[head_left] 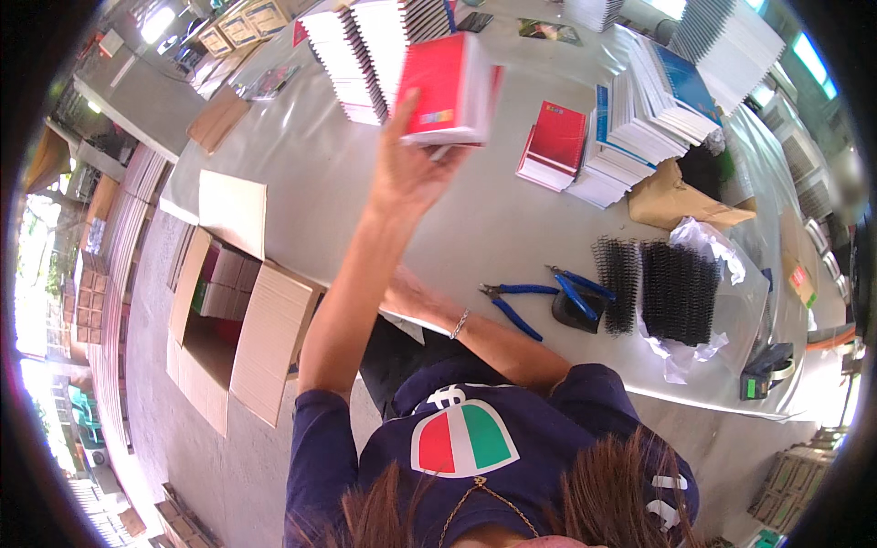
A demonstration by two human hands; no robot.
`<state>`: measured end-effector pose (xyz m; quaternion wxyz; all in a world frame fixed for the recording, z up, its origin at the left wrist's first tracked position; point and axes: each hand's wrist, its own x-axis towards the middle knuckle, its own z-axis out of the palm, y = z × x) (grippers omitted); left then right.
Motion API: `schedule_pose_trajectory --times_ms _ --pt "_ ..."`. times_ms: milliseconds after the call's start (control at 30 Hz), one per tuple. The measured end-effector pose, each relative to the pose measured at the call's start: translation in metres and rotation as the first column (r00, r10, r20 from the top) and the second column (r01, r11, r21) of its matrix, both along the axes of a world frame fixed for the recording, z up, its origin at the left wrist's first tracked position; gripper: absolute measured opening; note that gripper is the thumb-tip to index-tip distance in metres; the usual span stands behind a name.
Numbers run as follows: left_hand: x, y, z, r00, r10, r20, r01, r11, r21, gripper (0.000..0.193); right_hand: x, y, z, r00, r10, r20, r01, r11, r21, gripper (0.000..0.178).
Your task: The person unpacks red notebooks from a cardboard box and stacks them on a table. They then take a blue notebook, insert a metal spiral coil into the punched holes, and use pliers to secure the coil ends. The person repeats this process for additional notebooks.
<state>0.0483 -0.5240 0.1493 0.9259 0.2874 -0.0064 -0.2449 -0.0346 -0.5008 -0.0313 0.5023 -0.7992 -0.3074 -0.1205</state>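
Note:
My left hand (409,163) is raised over the table, fingers wrapped round a thick stack of red-covered notebooks (442,87) with white pages. Just behind it stand spiral-bound notebooks (352,68) with white pages and dark coils. My right hand (406,294) lies low at the table's near edge, partly behind my left forearm, and its fingers are hidden. To its right are blue-handled cutting pliers (519,290), and a second blue-handled tool (574,288) rests on a black holder. A smaller pile of red notebooks (555,142) sits farther right.
An open cardboard box (269,342) with notebooks inside stands left of the table (311,196). Rows of black binding coils (681,288) lie on the right, near crumpled paper. Blue-covered notebooks (681,82) are piled at the far right; a black tape dispenser (767,373) sits near the right corner.

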Motion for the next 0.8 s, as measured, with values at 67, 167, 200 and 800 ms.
schedule_pose_trajectory --times_ms 67,167,200,800 --pt "0.010 -0.043 -0.007 0.998 -0.061 -0.028 0.062 0.997 0.036 0.065 -0.007 -0.009 0.020 0.980 0.038 -0.195 -0.048 0.998 -0.047 0.026" --pt "0.019 -0.088 -0.010 0.984 -0.148 -0.102 0.153 0.987 0.044 0.065 -0.020 -0.027 0.059 0.910 0.056 -0.411 -0.087 0.995 -0.056 0.032" --pt "0.023 -0.098 -0.012 0.976 -0.184 -0.118 0.194 0.978 0.081 0.067 -0.022 -0.026 0.059 0.901 0.077 -0.428 -0.086 0.996 -0.002 0.033" --pt "0.036 -0.092 0.010 0.876 -0.481 -0.037 0.365 0.611 0.702 0.129 -0.002 0.008 0.007 0.998 0.022 -0.052 -0.019 0.999 0.049 0.012"
